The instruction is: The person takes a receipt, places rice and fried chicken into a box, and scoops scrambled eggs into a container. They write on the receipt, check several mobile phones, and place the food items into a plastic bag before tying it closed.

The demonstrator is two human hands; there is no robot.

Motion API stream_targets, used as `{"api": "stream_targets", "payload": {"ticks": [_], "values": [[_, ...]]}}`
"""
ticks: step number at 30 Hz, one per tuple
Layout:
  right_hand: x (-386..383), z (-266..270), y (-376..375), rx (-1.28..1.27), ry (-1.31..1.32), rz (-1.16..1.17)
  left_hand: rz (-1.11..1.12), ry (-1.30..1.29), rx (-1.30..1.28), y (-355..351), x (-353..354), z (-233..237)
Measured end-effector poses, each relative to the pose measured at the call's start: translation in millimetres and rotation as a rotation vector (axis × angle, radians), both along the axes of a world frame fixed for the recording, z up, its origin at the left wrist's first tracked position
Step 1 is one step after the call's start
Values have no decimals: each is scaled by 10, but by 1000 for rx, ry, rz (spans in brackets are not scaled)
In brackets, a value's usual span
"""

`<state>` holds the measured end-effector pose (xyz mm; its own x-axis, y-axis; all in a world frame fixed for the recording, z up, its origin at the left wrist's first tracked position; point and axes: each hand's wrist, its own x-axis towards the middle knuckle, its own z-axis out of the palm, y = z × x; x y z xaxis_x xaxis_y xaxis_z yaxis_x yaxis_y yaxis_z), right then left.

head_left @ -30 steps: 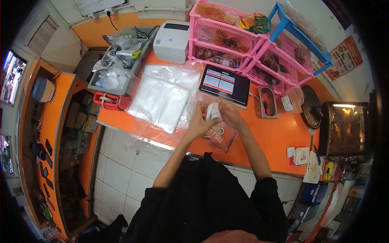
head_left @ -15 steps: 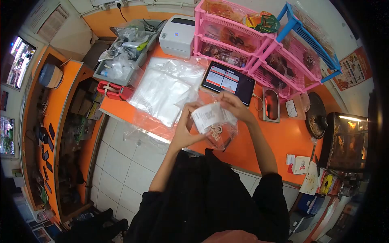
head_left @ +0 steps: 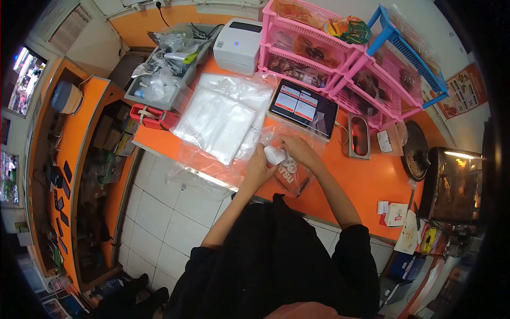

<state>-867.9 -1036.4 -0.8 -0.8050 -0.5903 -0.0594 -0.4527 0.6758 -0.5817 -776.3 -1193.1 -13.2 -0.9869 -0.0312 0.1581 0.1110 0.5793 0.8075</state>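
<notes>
A white printed paper slip [head_left: 275, 155], folded or curled small, is held by my left hand [head_left: 257, 167], its thumb and fingers closed on the slip. My right hand [head_left: 298, 149] is beside it, fingers pinched at the top of a clear plastic bag [head_left: 295, 179]. Inside or behind the film are an orange-brown item with white lettering and some round shapes; its kind is not clear. The bag hangs over the orange table's front part, close to my body.
Flat clear bags [head_left: 218, 125] lie to the left. Behind stand a white label printer [head_left: 237, 47], a tablet [head_left: 303, 109] and pink racks [head_left: 305, 48]. A grey bin [head_left: 162, 87], a red box [head_left: 154, 118], a metal tray [head_left: 358, 137] and a stone mortar [head_left: 416, 151] flank them.
The paper slip, spread wide with its print showing before, is now folded or curled smaller. My left hand has moved slightly right and the two hands are closer together.
</notes>
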Motion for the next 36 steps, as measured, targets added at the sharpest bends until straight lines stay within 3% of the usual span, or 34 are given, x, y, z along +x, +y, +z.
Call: {"api": "stream_targets", "payload": {"ticks": [3,5,6,7,9,13,17,19,23,25,29,32,34,36], "values": [[-84,-16,202,-163,-101,148,34,-115,-4,32,37,25],[-114,-49,287,-39,-114,144,71,-107,-23,-19,57,60],[-149,-183,328,-47,-82,141,35,-263,-208,-40,50,-10],[-115,-158,314,-135,-60,83,29,-211,-232,-59,57,-14],[-41,176,268,23,-55,69,-12,-112,-277,-45,63,-24],[-210,-110,618,218,-248,262,-192,141,-289,-35,118,-93],[-162,91,429,137,-32,234,-540,187,-263,5,103,116],[-157,15,412,-30,195,253,-488,177,-226,186,59,-178],[-316,-133,468,255,32,165,-394,-59,13,166,-16,-123],[-182,101,289,335,14,157,-327,26,103,164,-54,-218],[-258,-113,365,17,112,361,-150,300,223,275,-274,-589],[-329,-321,452,-106,26,295,-228,72,108,217,-309,-496],[-322,-256,486,-31,-91,174,-217,211,39,253,-346,-697],[-340,-266,507,-73,-144,227,-175,289,-47,323,-393,-837]]}}
